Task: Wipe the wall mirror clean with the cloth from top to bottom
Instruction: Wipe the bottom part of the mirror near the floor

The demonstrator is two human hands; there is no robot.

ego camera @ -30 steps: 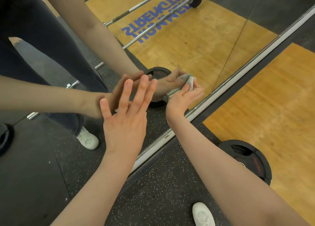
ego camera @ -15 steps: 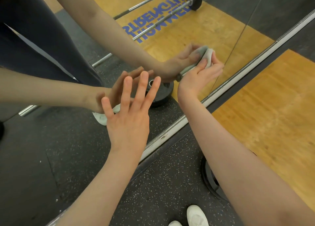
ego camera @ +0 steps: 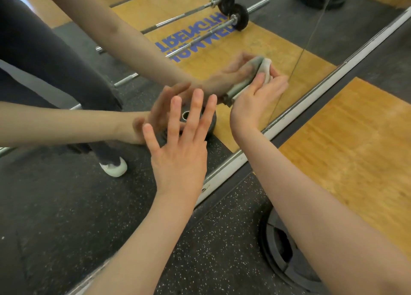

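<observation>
The wall mirror (ego camera: 255,47) fills the far left; your cloth (ego camera: 265,69) is pressed against its lower glass, just above the frame. Keep the cloth flat and stroke down to the frame. Your right hand (ego camera: 258,99) grips the cloth, fingers curled. Your left hand (ego camera: 180,154) has fingers spread at the glass.

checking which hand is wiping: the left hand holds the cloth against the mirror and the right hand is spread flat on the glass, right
No, the hands are swapped. In the head view the right hand holds the cloth against the mirror, and the left hand is the one spread flat on the glass.
</observation>
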